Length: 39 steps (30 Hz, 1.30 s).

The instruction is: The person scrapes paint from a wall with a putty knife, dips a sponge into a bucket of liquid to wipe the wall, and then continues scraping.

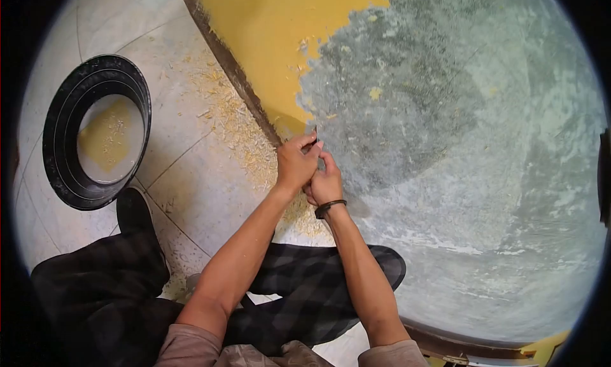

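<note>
My left hand (296,163) and my right hand (326,186) are close together at the lower edge of a painted wall. Between their fingers is a scraper (316,133), of which only a thin dark blade shows, seen nearly edge-on. My left fingers pinch near the blade. My right hand, with a dark bracelet (330,208) at the wrist, is closed lower down, and the handle is hidden in it. The blade is at the border between the yellow paint (273,42) and the bare grey wall (407,119), which is patchy with a few yellow flecks.
Yellow and white paint flakes (245,138) lie along the dark baseboard (229,62) on the tiled floor (184,208). A black tub (56,138) at the left holds a yellow patch and loose scrapings. My shoe (133,211) stands beside it, and my bent knee (388,265) is near the wall.
</note>
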Tool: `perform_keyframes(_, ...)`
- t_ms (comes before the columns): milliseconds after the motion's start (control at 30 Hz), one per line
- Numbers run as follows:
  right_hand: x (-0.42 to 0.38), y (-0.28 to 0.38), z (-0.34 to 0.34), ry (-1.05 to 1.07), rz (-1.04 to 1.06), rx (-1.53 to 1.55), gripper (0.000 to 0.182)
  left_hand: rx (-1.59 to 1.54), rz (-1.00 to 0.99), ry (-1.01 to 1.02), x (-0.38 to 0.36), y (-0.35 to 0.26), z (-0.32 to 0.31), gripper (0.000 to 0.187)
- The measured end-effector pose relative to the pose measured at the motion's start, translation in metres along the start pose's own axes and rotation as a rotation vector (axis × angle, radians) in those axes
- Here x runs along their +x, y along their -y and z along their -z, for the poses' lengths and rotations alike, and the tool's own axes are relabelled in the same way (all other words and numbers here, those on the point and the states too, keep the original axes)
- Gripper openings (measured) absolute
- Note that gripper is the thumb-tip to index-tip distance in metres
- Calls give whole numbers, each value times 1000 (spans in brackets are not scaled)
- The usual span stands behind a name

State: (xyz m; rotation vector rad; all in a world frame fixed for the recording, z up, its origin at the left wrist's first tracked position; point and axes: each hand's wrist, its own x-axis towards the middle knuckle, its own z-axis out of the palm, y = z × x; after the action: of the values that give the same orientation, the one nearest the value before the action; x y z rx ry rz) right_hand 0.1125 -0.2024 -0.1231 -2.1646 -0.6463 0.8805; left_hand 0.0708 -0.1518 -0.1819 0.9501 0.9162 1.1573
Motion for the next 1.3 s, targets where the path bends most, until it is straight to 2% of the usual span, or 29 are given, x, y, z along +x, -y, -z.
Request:
perform_keyframes(67, -6, 7, 3, 7, -113, 42, 30, 22, 43, 15, 0, -1, -1, 23)
perform_keyframes(167, -2, 6, 6, 32, -34, 11, 29, 77, -6, -33, -2, -3, -5, 21)
perform_keyframes(233, 1, 18, 8, 48, -60, -35, 28, 109, -36, -45, 4, -9, -5, 21)
perform_keyframes(333, 16, 33, -2, 106, -152, 55, 23, 57, -11, -96, 23, -14, 2, 21)
perform_keyframes(433, 30, 26, -16, 138, -81, 58, 25, 122, -42, -103, 36, -10, 16, 18)
perform_keyframes(533, 28, 23, -17, 120, -38, -29, 28, 100, 4, -101, 32, -6, 15, 23)
perform_keyframes(633, 7, 21, -7, 33, 78, -119, 26, 34, -21, -63, 14, -11, 4, 22)
perform_keyframes(700, -6, 34, 5, 49, -95, 21, 24, 1, 39, -30, 11, -23, 3, 21)
perform_keyframes(767, -3, 33, 9, 58, -117, -8, 22, 6, 96, 0, 10, -24, 0, 20)
perform_keyframes(867, 13, 37, 0, 77, -137, 17, 23, 39, 71, -61, 21, -19, 1, 20)
perform_keyframes(933, 27, 29, -7, 91, -80, -16, 22, 89, 60, -137, 32, -13, 5, 19)
perform_keyframes(967, 28, 23, -7, 88, -83, -7, 22, 95, 60, -129, 31, -12, 7, 19)
perform_keyframes(1033, 32, 19, -12, 74, 21, -129, 22, 33, 134, -93, 33, -14, 12, 20)
perform_keyframes(1067, 26, 17, -12, -6, 116, -258, 22, 30, 124, -92, 33, -17, 12, 20)
perform_keyframes(1100, 22, 18, -9, -6, 130, -260, 22, 19, 114, -59, 30, -20, 10, 20)
perform_keyframes(1200, -1, 49, -3, -12, -203, -155, 24, 5, 99, 0, 19, -20, 5, 22)
perform_keyframes(1233, 9, 37, -2, -10, -206, -157, 24, 6, 104, -2, 20, -19, 5, 22)
perform_keyframes(1300, 31, 0, 3, -24, 207, -284, 24, 53, 77, -29, 24, -17, 7, 22)
